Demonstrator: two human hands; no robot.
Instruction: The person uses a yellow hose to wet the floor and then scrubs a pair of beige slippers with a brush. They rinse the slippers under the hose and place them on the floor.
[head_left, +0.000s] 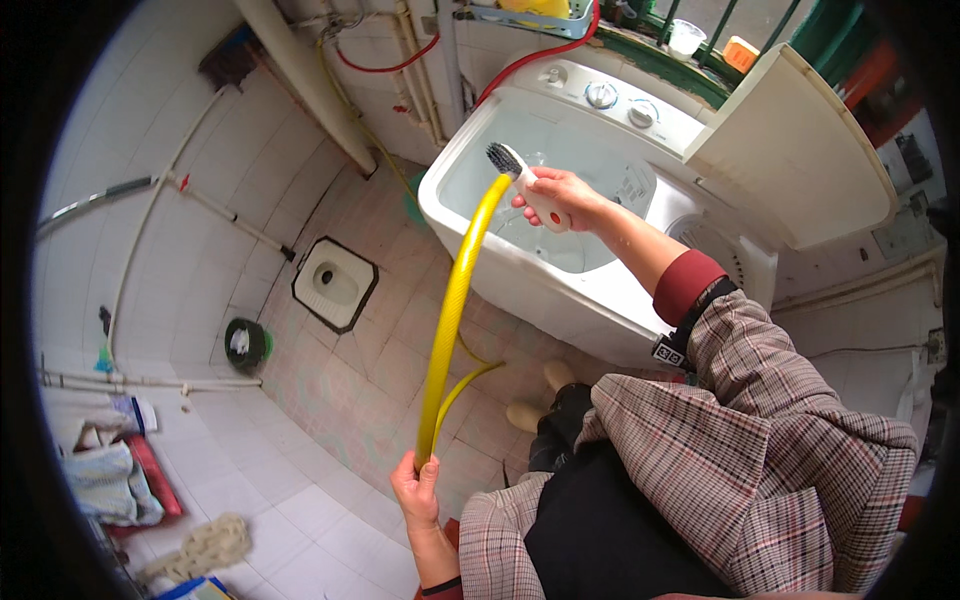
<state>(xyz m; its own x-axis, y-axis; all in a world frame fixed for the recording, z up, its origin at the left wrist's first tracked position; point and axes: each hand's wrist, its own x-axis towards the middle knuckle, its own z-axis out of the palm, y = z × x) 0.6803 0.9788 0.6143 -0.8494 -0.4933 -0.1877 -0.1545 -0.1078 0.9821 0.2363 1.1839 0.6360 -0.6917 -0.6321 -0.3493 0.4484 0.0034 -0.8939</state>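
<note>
My right hand is closed around the white handle of a scrub brush with dark bristles, held over the open tub of a white twin-tub washing machine. In my left hand, low and nearer to me, a yellow hose is gripped. The hose arches up from there, and its far end reaches beside the brush head at the tub's near rim. Whether the fingers of my right hand also touch the hose is hidden. Some clear water seems to be in the tub.
The machine's lid stands raised at the right. On the tiled floor to the left are a squat toilet and a dark bin. A loop of hose lies near my feet. Pipes run along the wall; cloths lie at lower left.
</note>
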